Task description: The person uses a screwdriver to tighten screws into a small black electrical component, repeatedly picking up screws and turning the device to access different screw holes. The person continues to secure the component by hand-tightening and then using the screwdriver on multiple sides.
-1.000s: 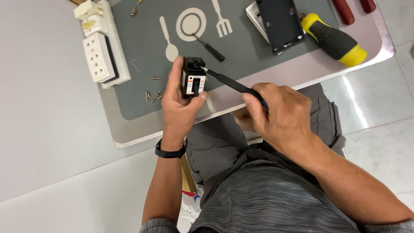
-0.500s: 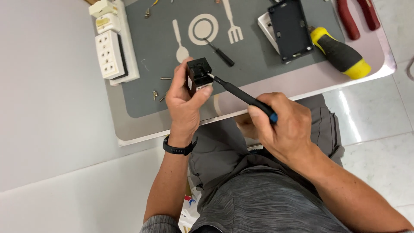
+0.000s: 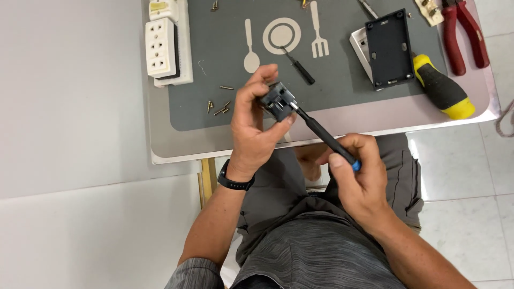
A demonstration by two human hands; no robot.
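My left hand (image 3: 251, 123) grips a small black socket module (image 3: 277, 100) above the front edge of the table, thumb and fingers around its sides. My right hand (image 3: 360, 179) holds a thin black screwdriver (image 3: 321, 132) with a blue end cap. The tip of the screwdriver touches the right side of the module. A black watch sits on my left wrist.
A grey mat (image 3: 342, 75) with cutlery shapes covers the small table (image 3: 176, 152). On it lie a white socket strip (image 3: 165, 45), loose screws (image 3: 218, 107), a small black screwdriver (image 3: 297, 65), a black box (image 3: 390, 48), a yellow-black screwdriver (image 3: 443, 88) and red pliers (image 3: 463, 32).
Both hands have stayed over the table's front edge. The module has turned in my left hand, its white face no longer showing, and the screwdriver tip has stayed against it.
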